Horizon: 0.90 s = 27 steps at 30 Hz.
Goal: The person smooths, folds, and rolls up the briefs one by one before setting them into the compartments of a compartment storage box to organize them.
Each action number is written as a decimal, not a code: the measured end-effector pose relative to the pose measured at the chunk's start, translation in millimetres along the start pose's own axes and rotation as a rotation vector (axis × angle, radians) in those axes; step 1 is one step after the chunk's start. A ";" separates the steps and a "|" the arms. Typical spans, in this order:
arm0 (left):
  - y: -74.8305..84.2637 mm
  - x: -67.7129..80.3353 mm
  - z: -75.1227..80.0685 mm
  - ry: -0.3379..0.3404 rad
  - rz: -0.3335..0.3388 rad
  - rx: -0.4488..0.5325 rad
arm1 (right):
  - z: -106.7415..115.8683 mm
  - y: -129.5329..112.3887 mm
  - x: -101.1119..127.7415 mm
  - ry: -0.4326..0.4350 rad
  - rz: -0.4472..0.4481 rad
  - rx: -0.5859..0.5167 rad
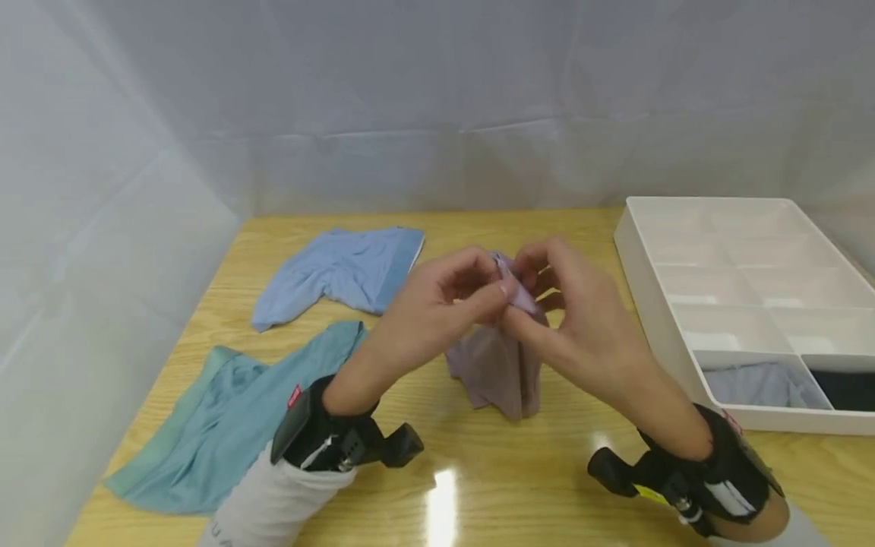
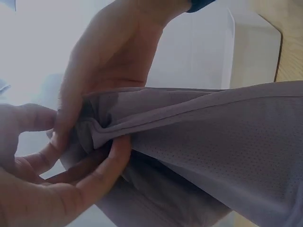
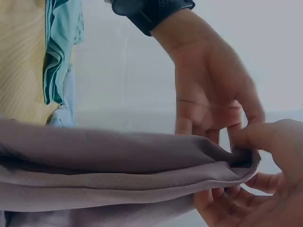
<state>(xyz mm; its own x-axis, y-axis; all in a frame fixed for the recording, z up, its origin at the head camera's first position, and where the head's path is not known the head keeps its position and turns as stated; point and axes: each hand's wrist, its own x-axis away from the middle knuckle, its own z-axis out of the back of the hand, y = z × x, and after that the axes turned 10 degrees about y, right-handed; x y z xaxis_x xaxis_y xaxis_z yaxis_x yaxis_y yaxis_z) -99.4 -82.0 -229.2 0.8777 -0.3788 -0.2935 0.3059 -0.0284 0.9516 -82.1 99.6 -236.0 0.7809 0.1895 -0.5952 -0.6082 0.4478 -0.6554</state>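
Observation:
A mauve pair of underpants [image 1: 494,372] of thin, finely perforated cloth hangs in folds below both hands, above the table. My left hand [image 1: 437,304] pinches its gathered upper edge between thumb and fingers. Close beside it, my right hand [image 1: 588,319] pinches the same edge, the two thumbs nearly meeting. In the left wrist view, the bunched cloth [image 2: 213,123] runs from the fingertips toward the right. The right wrist view shows layered folds of the mauve cloth [image 3: 118,189] stretching left from the fingers. Part of the edge is hidden behind the fingers.
Blue underpants [image 1: 335,266] lie at the back left of the wooden table [image 1: 383,486]. Nearer, a teal pair [image 1: 225,425] lies spread out. At the right stands a white divided box [image 1: 639,281]; grey cloth [image 1: 759,385] and black cloth [image 1: 844,389] occupy its front compartments.

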 end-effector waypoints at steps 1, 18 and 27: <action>0.4 -0.3 0.3 0.006 0.019 0.003 | -0.2 1.5 0.0 0.011 0.025 -0.003; 27.0 1.6 48.8 0.037 0.013 -0.277 | 60.7 13.8 -7.5 0.115 0.051 0.016; 47.7 22.8 99.3 0.155 -0.178 -0.867 | 100.9 37.9 -6.0 0.171 0.036 0.366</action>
<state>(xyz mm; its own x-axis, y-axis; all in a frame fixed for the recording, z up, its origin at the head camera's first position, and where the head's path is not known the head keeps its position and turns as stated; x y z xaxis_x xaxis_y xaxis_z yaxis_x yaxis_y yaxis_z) -101.4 -183.9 -181.4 0.8112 -0.3050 -0.4989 0.5583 0.6574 0.5060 -95.5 203.6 -210.4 0.7064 0.0768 -0.7036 -0.5200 0.7307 -0.4424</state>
